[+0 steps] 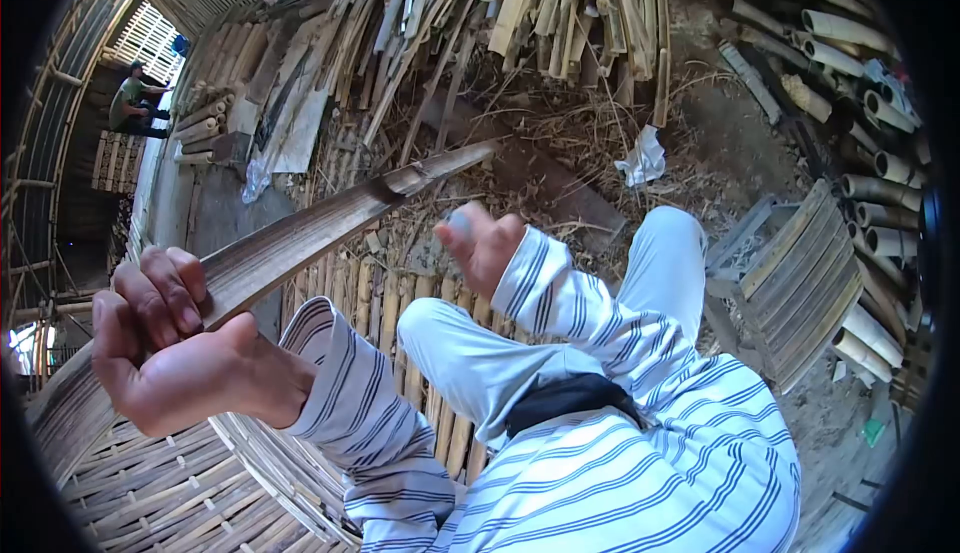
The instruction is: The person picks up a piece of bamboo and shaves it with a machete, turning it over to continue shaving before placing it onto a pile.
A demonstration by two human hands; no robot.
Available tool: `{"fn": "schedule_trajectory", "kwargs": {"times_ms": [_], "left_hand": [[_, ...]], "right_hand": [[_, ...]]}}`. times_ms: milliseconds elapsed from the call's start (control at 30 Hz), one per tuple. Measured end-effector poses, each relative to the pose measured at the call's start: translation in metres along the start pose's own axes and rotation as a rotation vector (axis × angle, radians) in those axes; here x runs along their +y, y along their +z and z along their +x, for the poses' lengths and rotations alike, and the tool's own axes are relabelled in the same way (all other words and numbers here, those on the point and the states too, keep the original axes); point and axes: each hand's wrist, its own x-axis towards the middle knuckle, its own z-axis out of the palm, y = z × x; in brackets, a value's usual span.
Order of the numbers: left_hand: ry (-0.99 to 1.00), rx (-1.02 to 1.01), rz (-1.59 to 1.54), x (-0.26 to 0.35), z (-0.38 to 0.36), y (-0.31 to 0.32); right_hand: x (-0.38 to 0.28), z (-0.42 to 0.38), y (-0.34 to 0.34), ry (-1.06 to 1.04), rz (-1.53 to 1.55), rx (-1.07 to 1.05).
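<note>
My left hand is wrapped round a long split bamboo strip at the left. The strip slants up and away to the right, hollow side showing, with a dark node partway along and a narrowing far end. My right hand is raised just below the far part of the strip, apart from it as far as I can see. Its fingers are curled in, and a small pale bluish thing shows at the fingertips. What that thing is, I cannot make out.
Split bamboo pieces lie heaped ahead, with shavings below them. Bamboo poles are stacked at the right beside a slatted bamboo seat. A woven bamboo surface lies lower left. Another person sits far left.
</note>
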Motion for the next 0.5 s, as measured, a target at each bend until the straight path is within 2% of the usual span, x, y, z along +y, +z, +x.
{"fn": "schedule_trajectory", "kwargs": {"times_ms": [100, 133, 200, 400, 500], "left_hand": [[0.005, -0.033, 0.041, 0.003, 0.001, -0.01], [0.012, -0.029, 0.048, 0.002, 0.002, -0.013], [0.031, 0.001, 0.054, 0.001, 0.001, -0.012], [0.058, -0.006, 0.077, 0.0, -0.003, -0.007], [0.051, 0.015, 0.056, 0.001, -0.005, -0.015]], "right_hand": [[0.032, 0.009, 0.04, -0.041, 0.148, 0.178], [0.05, 0.017, 0.053, 0.062, 0.046, 0.191], [0.062, 0.027, 0.061, 0.162, 0.069, 0.19], [0.01, -0.003, 0.03, -0.083, 0.078, 0.129], [0.078, 0.028, 0.073, 0.181, 0.027, 0.19]]}}
